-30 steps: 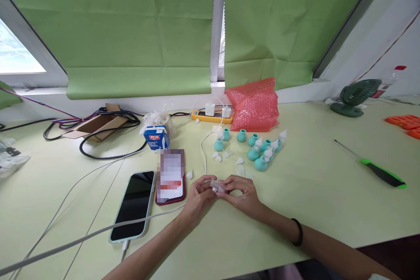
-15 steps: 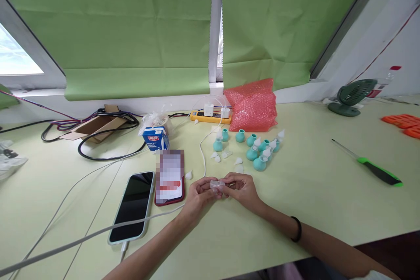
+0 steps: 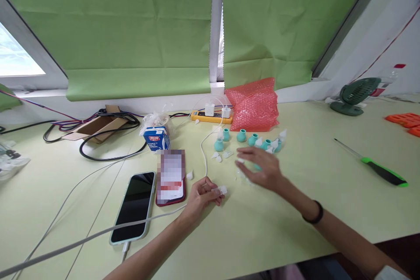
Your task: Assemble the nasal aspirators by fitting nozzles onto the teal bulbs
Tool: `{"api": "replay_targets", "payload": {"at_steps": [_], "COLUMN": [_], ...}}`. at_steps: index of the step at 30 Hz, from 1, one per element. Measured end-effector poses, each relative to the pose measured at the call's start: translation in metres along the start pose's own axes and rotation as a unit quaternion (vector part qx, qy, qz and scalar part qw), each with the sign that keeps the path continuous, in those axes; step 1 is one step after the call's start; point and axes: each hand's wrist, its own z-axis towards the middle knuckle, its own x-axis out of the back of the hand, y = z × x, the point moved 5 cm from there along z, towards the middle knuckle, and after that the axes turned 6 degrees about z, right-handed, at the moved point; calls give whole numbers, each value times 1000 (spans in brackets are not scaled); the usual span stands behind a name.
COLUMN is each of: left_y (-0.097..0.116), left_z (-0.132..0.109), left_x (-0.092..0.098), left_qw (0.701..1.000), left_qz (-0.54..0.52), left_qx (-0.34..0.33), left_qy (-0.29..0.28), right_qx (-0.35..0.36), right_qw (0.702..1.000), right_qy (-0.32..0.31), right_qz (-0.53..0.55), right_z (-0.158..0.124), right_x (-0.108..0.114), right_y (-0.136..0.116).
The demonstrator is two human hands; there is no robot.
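My left hand pinches a small clear plastic tube-like piece just above the table. My right hand is over the table to the right, with thumb and fingers apart around a small white petal-shaped piece; I see no grip on it. Behind that hand stand several teal bulb-shaped pieces, some topped with white pointed tips; the hand hides part of the group. Between the hands and the power strip lie loose white pieces and another clear piece.
Two phones and a white cable lie on the left. Behind them stand a blue milk carton and an open cardboard box. A red bubble-wrap bag and yellow power strip are at the back, a screwdriver right.
My right hand has let go of the clear piece and moved right and away from me, toward the white pieces. The left hand keeps the clear piece in nearly the same place.
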Motion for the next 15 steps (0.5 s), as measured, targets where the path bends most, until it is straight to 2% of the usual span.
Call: {"api": "replay_targets", "payload": {"at_steps": [3, 5, 6, 8, 11, 13, 15], "left_y": [-1, -1, -1, -2, -2, -3, -4], "left_z": [0, 0, 1, 1, 1, 2, 3], "left_x": [0, 0, 0, 1, 1, 2, 2], "left_qw": [1000, 1000, 1000, 1000, 1000, 1000, 1000], "left_qz": [12, 16, 18, 20, 21, 22, 24], "left_qx": [3, 5, 7, 11, 9, 6, 4], "left_qy": [-1, -3, -4, -7, -13, -17, -15], "right_qx": [-10, -52, -85, -152, -223, -233, -231], "right_qw": [995, 992, 989, 968, 904, 879, 871], "right_qy": [42, 12, -33, -172, -355, -408, -428], "right_qz": [-88, -110, -113, -98, -83, -82, -67], "right_z": [36, 57, 64, 70, 62, 59, 58], "right_x": [40, 57, 59, 51, 29, 14, 1], "right_y": [27, 57, 76, 116, 163, 181, 187]}}
